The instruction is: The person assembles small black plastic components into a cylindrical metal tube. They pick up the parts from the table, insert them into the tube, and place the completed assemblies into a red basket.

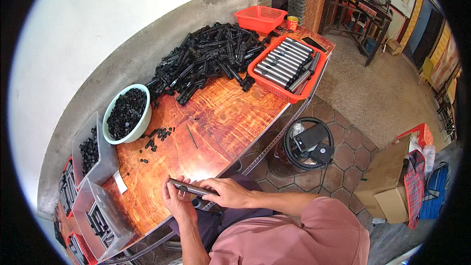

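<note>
From the head view, we look down at our two hands at the near edge of the wooden desk (223, 122). Our left hand (179, 205) has its grip closed around the left end of a dark tube (192, 188), and our right hand (229, 194) pinches the other end between thumb and fingers. The tube tilts slightly, its left end higher in view. On the desk beyond it we see a thin rod (192, 136) and scattered black caps (152, 143). A pale green bowl (141, 131) holds more small black pieces, just beside a clear bin (106, 159). Farther back lies a heap of black parts (208, 56), and to its right a red basket (294, 98) carries rows of silvery tubes (282, 64).
</note>
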The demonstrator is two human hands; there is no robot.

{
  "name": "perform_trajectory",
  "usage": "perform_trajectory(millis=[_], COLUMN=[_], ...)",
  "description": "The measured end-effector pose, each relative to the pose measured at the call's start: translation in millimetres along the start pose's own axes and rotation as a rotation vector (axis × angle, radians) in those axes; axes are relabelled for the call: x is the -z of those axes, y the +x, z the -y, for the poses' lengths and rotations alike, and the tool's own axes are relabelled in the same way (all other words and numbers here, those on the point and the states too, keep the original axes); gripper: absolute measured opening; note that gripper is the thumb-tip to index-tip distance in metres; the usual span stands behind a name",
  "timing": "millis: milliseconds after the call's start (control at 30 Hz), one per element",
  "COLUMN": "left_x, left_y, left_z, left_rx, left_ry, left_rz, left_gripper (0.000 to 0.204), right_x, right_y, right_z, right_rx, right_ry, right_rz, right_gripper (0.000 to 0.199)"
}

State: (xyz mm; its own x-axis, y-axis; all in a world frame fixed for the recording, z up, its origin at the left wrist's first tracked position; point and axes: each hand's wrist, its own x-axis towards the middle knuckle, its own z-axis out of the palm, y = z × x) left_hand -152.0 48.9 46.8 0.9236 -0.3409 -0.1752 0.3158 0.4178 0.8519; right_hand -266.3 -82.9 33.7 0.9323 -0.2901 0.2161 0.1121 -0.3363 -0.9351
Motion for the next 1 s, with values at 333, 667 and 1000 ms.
perform_trajectory(millis=[333, 667, 1000], left_x=[8, -3, -17], left_y=[-25, -10, 7], left_z=[-7, 5, 14], left_rx=[-0.048, -0.171, -0.180], left_ry=[-0.136, 0.026, 0.035], left_rz=[0.202, 0.292, 0.170], left_gripper=[0.035, 0.035, 0.044], right_x=[-30, -32, 5], right_y=[-19, 10, 27], right_z=[8, -18, -26], right_rx=[-0.042, -0.059, -0.213], right_ry=[-0.138, 0.043, 0.239], right_rz=[0.124, 0.028, 0.459], right_gripper=[0.036, 0.029, 0.045])
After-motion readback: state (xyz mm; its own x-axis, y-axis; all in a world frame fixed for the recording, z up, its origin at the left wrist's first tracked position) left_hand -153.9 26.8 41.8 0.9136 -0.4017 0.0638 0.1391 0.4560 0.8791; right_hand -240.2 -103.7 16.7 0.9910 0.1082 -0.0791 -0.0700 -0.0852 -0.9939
